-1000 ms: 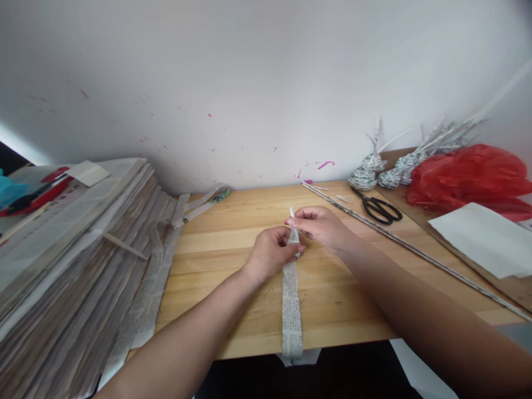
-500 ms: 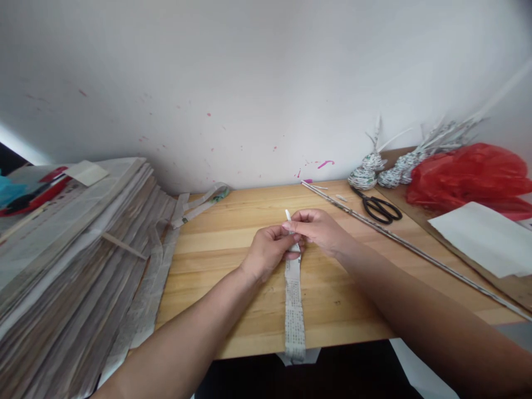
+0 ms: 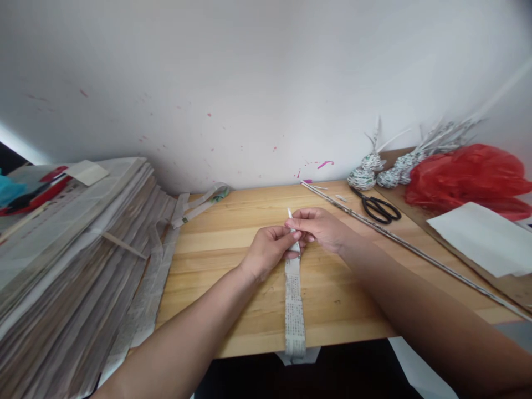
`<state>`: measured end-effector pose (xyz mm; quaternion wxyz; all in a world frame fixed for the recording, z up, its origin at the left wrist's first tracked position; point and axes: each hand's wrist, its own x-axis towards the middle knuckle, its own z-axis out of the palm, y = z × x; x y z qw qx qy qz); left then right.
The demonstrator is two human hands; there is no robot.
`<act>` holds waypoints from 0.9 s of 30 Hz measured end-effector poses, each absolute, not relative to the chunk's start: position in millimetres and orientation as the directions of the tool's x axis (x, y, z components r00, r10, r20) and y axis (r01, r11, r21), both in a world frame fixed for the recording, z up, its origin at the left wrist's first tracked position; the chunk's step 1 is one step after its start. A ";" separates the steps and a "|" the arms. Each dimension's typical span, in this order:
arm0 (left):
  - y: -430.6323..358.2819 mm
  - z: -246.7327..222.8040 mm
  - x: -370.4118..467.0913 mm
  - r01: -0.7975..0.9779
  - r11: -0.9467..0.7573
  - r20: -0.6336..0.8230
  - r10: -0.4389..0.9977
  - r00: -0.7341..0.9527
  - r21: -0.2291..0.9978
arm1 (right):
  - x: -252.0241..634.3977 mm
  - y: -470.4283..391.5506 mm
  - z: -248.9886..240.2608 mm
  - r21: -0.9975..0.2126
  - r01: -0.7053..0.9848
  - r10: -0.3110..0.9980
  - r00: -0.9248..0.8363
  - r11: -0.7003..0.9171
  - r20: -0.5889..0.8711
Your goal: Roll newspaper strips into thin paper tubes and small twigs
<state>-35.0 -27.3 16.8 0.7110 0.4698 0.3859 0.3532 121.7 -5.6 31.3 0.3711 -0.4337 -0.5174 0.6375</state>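
Observation:
A long newspaper strip (image 3: 294, 299) runs from between my hands down over the table's front edge. Its upper end is rolled into a thin white point that sticks up past my fingers. My left hand (image 3: 272, 248) is closed, pinching the strip just below the rolled part with thumb and fingers. Right beside it, my right hand (image 3: 318, 227) is closed too, with thumb and forefinger pinching the rolled tip. The fingertips of both hands nearly touch, and they partly hide the paper between them.
A tall stack of newspapers (image 3: 95, 244) fills the left side, with loose paper strips (image 3: 203, 204) beside it. Long thin paper sticks (image 3: 399, 238) lie diagonally on the right. Behind them are black scissors (image 3: 380, 209), woven paper pieces (image 3: 366, 173), a red plastic bag (image 3: 469, 177) and white paper (image 3: 484, 238).
My right fingers have shifted slightly on the rolled tip, and the white point stands a little higher and wider. My left hand stays almost in place.

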 end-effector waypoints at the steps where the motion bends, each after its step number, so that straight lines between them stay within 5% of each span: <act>1: -27.5 16.5 -34.6 -0.127 0.294 -0.210 0.870 0.445 0.947 | 120.5 -5.9 31.0 -0.979 -0.034 0.927 -0.329 -0.201 -0.179; 27: -32.4 13.5 -31.2 -0.031 0.299 -0.245 0.834 0.495 0.954 | 119.6 -2.2 29.9 -0.987 -0.074 0.962 -0.248 -0.141 -0.118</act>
